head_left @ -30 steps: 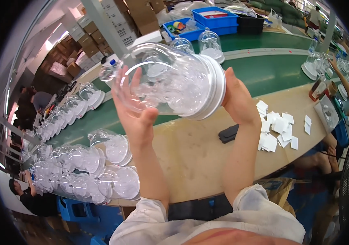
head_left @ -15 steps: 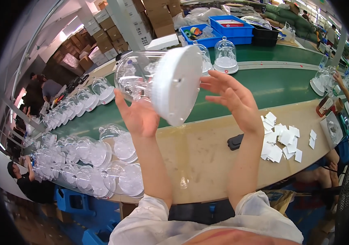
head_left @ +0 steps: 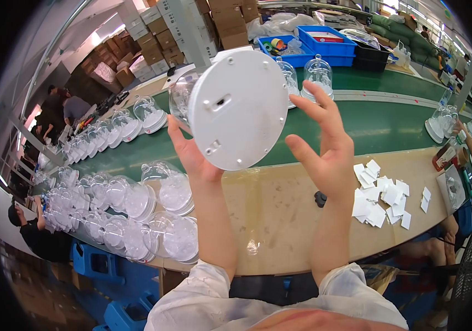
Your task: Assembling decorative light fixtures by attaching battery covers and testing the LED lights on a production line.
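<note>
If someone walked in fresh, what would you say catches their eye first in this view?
Most striking is the clear dome with a round white base, held up at centre frame by the left hand, its flat underside facing the camera. The right hand is open beside it, not touching. Rows of similar clear domes crowd the bench at left, and small white cards lie scattered at right.

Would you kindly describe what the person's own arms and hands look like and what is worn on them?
Both the left hand and the right hand are bare, with no gloves, rings or watch visible. The forearms are uncovered. White, slightly crumpled fabric sleeves begin near the elbows.
</note>
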`<state>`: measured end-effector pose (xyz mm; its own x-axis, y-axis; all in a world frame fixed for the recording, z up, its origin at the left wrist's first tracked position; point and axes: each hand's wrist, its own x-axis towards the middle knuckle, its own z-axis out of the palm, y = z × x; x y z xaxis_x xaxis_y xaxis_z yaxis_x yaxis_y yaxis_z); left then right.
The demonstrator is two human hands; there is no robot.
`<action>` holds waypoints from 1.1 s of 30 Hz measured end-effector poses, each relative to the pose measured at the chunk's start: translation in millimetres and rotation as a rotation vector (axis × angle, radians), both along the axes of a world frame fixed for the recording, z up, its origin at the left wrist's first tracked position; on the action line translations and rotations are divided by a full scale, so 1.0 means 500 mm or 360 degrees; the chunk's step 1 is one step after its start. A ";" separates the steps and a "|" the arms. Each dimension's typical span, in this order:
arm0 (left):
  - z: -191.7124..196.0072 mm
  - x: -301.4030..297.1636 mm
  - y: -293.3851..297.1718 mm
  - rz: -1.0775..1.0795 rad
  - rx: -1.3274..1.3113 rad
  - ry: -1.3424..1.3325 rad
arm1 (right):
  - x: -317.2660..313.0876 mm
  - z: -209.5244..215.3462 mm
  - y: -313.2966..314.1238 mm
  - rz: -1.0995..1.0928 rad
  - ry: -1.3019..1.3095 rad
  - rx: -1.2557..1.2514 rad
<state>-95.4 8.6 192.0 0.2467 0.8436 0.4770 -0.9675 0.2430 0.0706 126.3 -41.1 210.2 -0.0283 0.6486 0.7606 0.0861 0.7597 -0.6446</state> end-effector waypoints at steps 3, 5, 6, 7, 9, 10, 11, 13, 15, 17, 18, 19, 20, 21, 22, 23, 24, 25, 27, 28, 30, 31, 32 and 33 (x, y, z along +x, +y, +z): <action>0.015 0.026 -0.010 0.0684 -0.0165 0.0536 | -0.020 0.009 -0.012 -0.0447 -0.0292 0.0279; 0.013 0.027 -0.015 0.0618 -0.0199 0.0514 | -0.037 0.006 -0.013 -0.0098 -0.0056 0.0225; 0.014 0.027 -0.019 0.0553 -0.0229 0.0495 | -0.046 0.005 -0.012 -0.0095 -0.0058 0.0223; 0.019 0.037 -0.024 0.0551 -0.0232 0.0491 | -0.053 0.001 -0.010 -0.0038 0.0098 0.0210; 0.033 0.058 -0.034 0.0966 -0.0208 0.0699 | -0.060 -0.006 -0.004 0.0020 0.0250 0.0197; 0.030 0.060 -0.033 0.0962 -0.0207 0.0694 | -0.060 -0.010 0.000 0.0031 0.0370 0.0189; 0.026 0.062 -0.029 0.1033 -0.0147 0.0743 | -0.059 -0.011 0.003 0.0041 0.0489 0.0183; 0.018 0.060 -0.023 0.1117 -0.0081 0.0788 | -0.063 -0.008 -0.006 0.0079 0.0576 0.0105; 0.012 0.055 -0.016 0.1201 0.0017 0.0814 | -0.068 -0.006 -0.004 0.0134 0.0667 0.0029; -0.001 0.055 -0.014 0.1302 0.0032 0.0819 | -0.073 -0.021 0.009 0.0308 0.0815 -0.0039; -0.006 0.056 -0.014 0.1388 0.0048 0.0826 | -0.075 -0.025 0.012 0.0325 0.0812 -0.0042; -0.004 0.062 -0.014 0.1395 0.0048 0.0816 | -0.072 -0.020 0.011 0.0331 0.0857 -0.0105; -0.002 0.067 -0.014 0.1428 0.0106 0.0782 | -0.070 -0.017 0.010 0.0338 0.0901 -0.0170; 0.000 0.069 -0.013 0.1461 0.0163 0.0748 | -0.071 -0.017 0.011 0.0334 0.0928 -0.0190; 0.002 0.069 -0.011 0.1470 0.0160 0.0743 | -0.072 -0.018 0.012 0.0343 0.0922 -0.0192; 0.004 0.069 -0.009 0.1573 0.0217 0.0789 | -0.072 -0.020 0.014 0.0358 0.0953 -0.0211; 0.005 0.067 -0.009 0.1676 0.0274 0.0836 | -0.072 -0.022 0.015 0.0374 0.0984 -0.0231; 0.003 0.065 -0.008 0.1684 0.0272 0.0831 | -0.070 -0.026 0.018 0.0381 0.0979 -0.0231; -0.004 0.059 -0.005 0.1791 0.0335 0.0861 | -0.065 -0.037 0.026 0.0506 0.0977 -0.0333; -0.002 0.062 -0.007 0.1800 0.0330 0.0858 | -0.063 -0.041 0.032 0.0514 0.0971 -0.0337; 0.004 0.072 -0.015 0.1897 0.0297 0.0701 | -0.060 -0.049 0.045 0.0655 0.1088 -0.0400; 0.005 0.068 -0.015 0.1913 0.0297 0.0700 | -0.058 -0.052 0.049 0.0672 0.1085 -0.0402; 0.005 0.063 -0.013 0.1974 0.0362 0.0687 | -0.054 -0.056 0.053 0.0793 0.1171 -0.0421; 0.006 0.058 -0.014 0.2034 0.0427 0.0674 | -0.050 -0.061 0.057 0.0915 0.1258 -0.0441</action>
